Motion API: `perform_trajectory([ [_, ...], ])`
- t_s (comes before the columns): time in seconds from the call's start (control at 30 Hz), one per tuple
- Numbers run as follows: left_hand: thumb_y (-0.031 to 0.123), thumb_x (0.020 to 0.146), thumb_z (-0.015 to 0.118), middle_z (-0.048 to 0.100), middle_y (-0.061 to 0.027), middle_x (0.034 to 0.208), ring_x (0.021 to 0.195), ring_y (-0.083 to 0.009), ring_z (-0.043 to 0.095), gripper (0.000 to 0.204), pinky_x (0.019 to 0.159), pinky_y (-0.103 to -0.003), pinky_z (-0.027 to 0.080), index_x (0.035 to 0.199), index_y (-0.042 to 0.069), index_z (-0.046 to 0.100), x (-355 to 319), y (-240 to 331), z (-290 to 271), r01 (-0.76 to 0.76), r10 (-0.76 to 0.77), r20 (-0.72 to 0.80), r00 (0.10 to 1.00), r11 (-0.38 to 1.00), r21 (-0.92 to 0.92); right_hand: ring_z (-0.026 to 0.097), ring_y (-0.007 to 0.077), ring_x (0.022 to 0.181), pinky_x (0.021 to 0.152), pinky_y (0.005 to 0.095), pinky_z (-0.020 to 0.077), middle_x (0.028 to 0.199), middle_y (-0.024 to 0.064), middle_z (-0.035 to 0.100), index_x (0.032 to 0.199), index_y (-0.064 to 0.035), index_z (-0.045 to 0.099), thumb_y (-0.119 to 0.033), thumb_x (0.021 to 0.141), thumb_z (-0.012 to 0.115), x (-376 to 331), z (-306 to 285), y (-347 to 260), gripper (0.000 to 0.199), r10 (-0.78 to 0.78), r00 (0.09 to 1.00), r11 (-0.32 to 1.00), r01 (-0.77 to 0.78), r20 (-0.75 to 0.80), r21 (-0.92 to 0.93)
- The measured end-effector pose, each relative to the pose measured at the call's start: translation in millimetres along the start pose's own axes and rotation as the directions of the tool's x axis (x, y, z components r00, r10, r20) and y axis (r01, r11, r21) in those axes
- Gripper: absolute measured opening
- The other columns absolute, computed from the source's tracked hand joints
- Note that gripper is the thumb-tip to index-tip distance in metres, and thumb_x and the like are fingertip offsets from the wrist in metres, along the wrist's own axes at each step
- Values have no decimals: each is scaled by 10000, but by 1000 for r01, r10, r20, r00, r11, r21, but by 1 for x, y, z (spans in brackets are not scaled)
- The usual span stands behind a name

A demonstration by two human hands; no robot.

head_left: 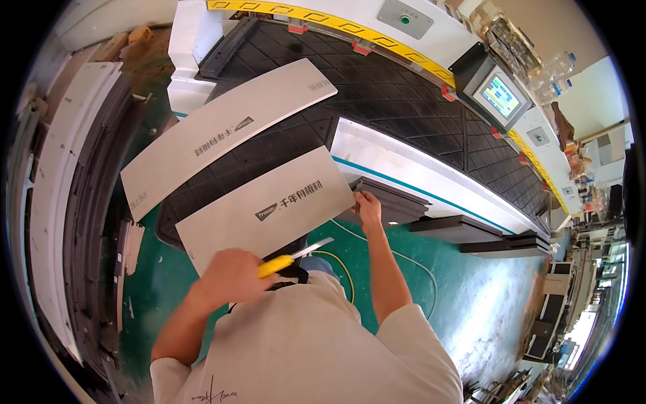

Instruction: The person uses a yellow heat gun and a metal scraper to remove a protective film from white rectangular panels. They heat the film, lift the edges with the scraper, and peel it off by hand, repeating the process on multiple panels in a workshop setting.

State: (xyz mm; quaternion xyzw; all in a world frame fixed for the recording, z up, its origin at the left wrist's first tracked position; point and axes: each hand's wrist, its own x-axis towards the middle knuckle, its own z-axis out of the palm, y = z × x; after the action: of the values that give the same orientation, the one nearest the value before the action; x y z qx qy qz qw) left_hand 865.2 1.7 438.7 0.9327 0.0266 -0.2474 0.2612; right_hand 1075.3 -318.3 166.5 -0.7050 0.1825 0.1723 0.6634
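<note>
My left hand [232, 275], slightly blurred, is closed around a utility knife [275, 266] with a yellow handle. Its metal blade points up and to the right, over the gap between my body and a board. That nearer board [269, 185] is pale beige, rectangular and printed with dark markings. At its right end, my right hand [368, 209] grips the edge, fingers partly hidden underneath. A second pale printed board [229, 128] lies beyond it on the black machine bed [282, 128], apart from the nearer one.
A white machine beam with a yellow strip [316, 17] and a lit control screen [500, 95] runs along the far side. Dark panels are stacked below the bed [457, 232]. Long boards [64, 175] lean at the left. A hose [417, 262] crosses the green floor.
</note>
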Motion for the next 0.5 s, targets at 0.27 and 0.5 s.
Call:
perform_trajectory([
  [0.27,376,990,679,674,-122,671,590,-270,672,388,572,-393,522,1023,-7,735,-117,-248,61,537,-705,-31,709,568,-624,620,100,864,746,285,509,978,-1,710,1170,-25,716,-215,1013,680,-9,11,11,250,-158,987,986,157,-2,-59],
  [0.5,323,1021,661,711,-48,985,723,-123,656,572,600,-252,465,1503,50,519,-108,-275,202,202,-771,-9,636,178,-963,616,99,840,728,293,509,990,0,687,1168,-31,702,-201,1022,676,-11,6,18,225,-148,989,989,148,-6,21],
])
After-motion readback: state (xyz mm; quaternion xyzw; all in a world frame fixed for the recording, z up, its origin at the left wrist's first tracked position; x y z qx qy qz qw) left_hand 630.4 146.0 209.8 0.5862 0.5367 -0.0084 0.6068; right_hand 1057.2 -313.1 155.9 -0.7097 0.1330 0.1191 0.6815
